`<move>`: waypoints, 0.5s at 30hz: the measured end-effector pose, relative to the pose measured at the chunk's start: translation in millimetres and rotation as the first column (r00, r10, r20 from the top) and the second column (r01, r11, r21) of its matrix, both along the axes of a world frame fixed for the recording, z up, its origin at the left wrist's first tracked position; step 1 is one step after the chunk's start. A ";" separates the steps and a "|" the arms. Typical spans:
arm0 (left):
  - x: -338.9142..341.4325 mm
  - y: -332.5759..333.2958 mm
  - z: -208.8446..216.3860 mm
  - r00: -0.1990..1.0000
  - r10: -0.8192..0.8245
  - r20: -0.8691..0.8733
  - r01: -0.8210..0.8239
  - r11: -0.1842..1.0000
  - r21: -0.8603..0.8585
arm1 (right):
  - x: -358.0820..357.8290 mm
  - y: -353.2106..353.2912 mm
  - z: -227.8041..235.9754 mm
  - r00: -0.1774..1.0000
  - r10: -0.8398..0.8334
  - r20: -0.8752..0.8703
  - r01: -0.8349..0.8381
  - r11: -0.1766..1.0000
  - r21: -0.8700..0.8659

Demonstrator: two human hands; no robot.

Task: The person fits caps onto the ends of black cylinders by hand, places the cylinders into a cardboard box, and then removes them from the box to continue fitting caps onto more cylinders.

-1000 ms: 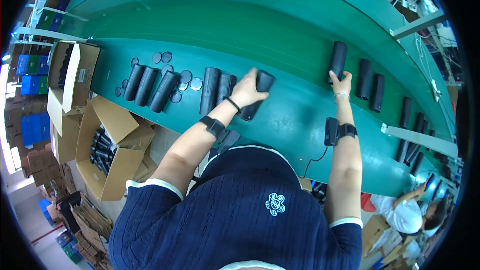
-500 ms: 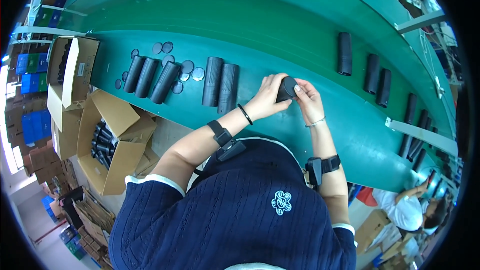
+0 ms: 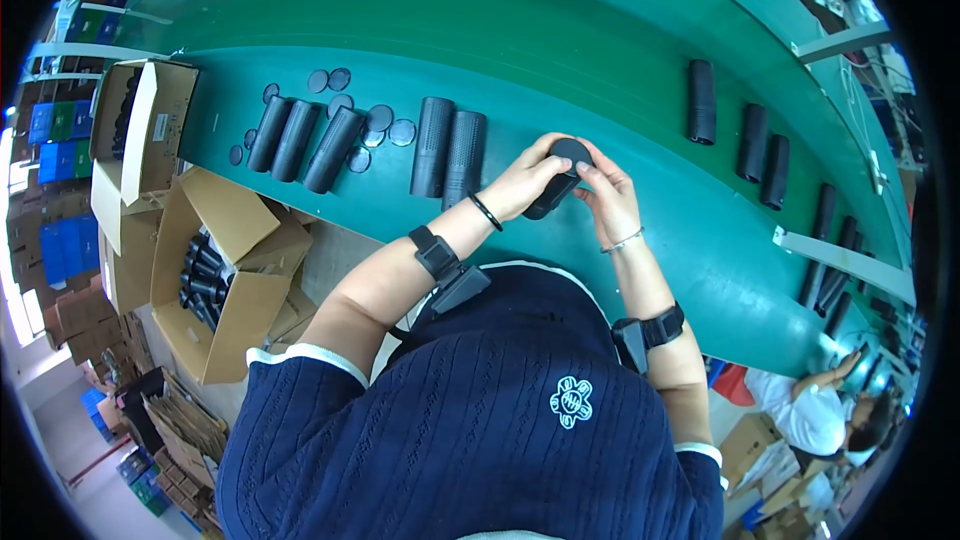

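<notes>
Over the green bench [image 3: 700, 250] I hold a black plastic tube [image 3: 546, 204] in both hands, tilted so its round end faces up. On that end sits a flat black disc cap [image 3: 570, 151]. My left hand [image 3: 528, 178] is wrapped round the tube, its thumb on the cap. With thumb and fingers, my right hand [image 3: 610, 190] grips the cap end from the other side. Two ribbed black tubes [image 3: 432, 148] lie left of my hands. Further left are three smoother black tubes [image 3: 294, 142], with several loose round caps [image 3: 379, 118] scattered around them.
An open carton [image 3: 245, 310] of black funnel-shaped parts stands off the bench's left edge, below another carton [image 3: 160, 130]. More black tubes [image 3: 702, 103] lie spaced along the far right side. Metal brackets [image 3: 845, 262] cross there. A co-worker [image 3: 805, 410] sits at the lower right.
Tube and cap have tipped, so more of the tube's side shows below the cap. Both hands have shifted slightly left, and my left thumb now lies on the cap.
</notes>
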State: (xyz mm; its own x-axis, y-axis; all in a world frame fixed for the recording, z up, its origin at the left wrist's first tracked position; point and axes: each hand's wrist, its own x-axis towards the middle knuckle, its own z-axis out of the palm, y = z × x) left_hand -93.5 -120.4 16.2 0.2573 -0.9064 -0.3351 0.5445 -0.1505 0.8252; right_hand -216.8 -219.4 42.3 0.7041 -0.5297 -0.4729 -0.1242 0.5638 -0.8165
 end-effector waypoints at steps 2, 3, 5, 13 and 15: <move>-6.8 1.9 -0.7 0.987 0.060 0.148 -0.057 0.998 -0.023 | -1.4 3.2 -1.1 1.000 -0.013 0.014 0.013 1.000 -0.007; -9.5 3.7 0.2 0.987 0.058 0.147 -0.055 0.998 -0.021 | -4.0 2.0 -5.4 0.999 -0.023 0.047 0.021 0.999 0.029; -11.7 2.9 3.3 0.966 0.026 0.258 -0.017 0.999 -0.037 | -5.0 -2.1 -9.3 0.996 -0.034 0.085 0.030 0.998 0.056; 2.5 0.1 9.7 0.811 -0.242 0.533 0.182 0.970 0.164 | -26.5 -17.9 -11.8 0.988 0.105 0.112 -0.121 0.982 0.146; 3.2 2.3 12.8 0.697 -0.325 0.639 0.268 0.945 0.189 | -34.3 -21.8 -12.6 0.977 0.151 0.150 -0.172 0.976 0.137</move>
